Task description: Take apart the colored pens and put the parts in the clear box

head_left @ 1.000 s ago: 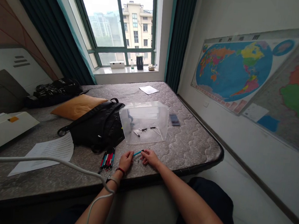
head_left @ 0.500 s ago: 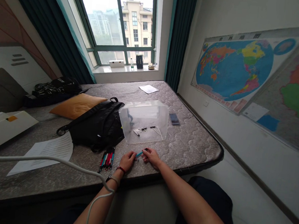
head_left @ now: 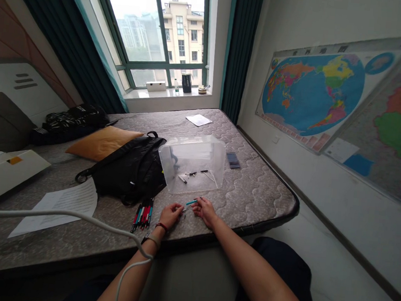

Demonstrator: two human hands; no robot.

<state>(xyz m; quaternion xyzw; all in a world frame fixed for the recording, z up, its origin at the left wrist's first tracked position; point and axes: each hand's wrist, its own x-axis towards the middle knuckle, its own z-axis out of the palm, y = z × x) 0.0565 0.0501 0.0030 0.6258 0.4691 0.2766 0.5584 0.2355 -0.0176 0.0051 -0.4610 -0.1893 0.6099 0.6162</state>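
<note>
The right fingers (head_left: 199, 205) seem closed on a blue pen barrel (head_left: 191, 202), the left fingers (head_left: 178, 209) on a tiny metal part (head_left: 185, 209), though it's hard to be sure at this size; held over the mattress (head_left: 252, 197), a slip could lose that part among the loose pens (head_left: 142, 215)

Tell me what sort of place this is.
Probably a bedroom in a home: there is a bare quilted mattress, a world map on the wall, and a curtained window looking out at an apartment building.

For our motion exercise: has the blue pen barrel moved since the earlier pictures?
Yes: the blue pen barrel has shifted right and closer to the clear plastic box.
</note>
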